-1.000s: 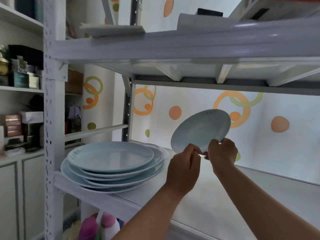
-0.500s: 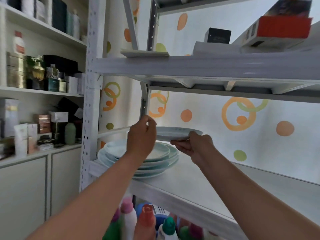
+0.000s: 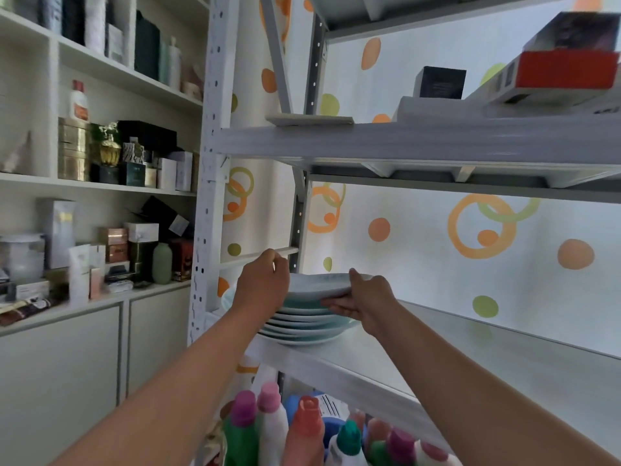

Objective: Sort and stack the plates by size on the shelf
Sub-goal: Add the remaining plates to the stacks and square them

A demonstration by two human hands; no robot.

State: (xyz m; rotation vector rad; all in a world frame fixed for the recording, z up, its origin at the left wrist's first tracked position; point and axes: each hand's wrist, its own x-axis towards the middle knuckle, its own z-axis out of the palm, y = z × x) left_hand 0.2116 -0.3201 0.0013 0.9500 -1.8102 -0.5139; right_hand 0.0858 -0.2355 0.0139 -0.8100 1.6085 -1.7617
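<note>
A stack of several pale blue plates [image 3: 304, 326] rests at the left end of the white metal shelf [image 3: 420, 358]. A smaller pale blue plate [image 3: 319, 284] lies level on top of the stack, or just above it. My left hand [image 3: 262, 284] grips its left rim and hides that side of the stack. On the right rim sits my right hand [image 3: 364, 299], thumb on top and fingers underneath. Whether the small plate touches the stack I cannot tell.
The shelf's white upright post [image 3: 210, 183] stands just left of the stack, with a crossbar [image 3: 258, 257] behind my left hand. The shelf above [image 3: 420, 142] carries boxes [image 3: 568, 74]. Coloured bottles [image 3: 302, 432] stand below. A cabinet with jars and boxes [image 3: 111, 183] fills the left.
The small plate went from tilted upright at the right, to flat, then left and down onto the top of the stack, both hands still on it.
</note>
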